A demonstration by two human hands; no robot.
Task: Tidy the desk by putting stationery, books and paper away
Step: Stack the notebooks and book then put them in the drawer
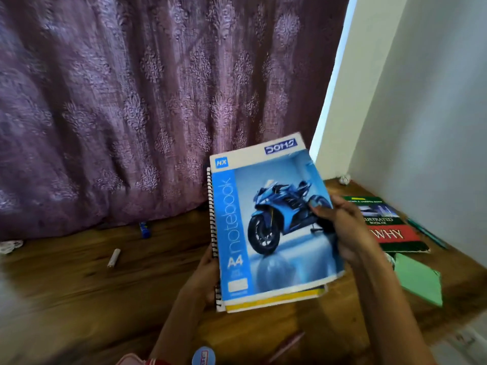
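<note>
I hold a stack of notebooks above the wooden desk. On top is a blue A4 notebook with a motorcycle on its cover; under it show a white pad, a yellow-edged book and a spiral-bound one. My left hand grips the stack's spiral side from below. My right hand holds the right edge, thumb on the cover. A green and red book marked WHY lies on the desk to the right.
A green sheet of paper and a teal pen lie at the right, near the white wall. A blue glue stick, a pale small tube and a pink pen lie on the desk. A purple curtain hangs behind.
</note>
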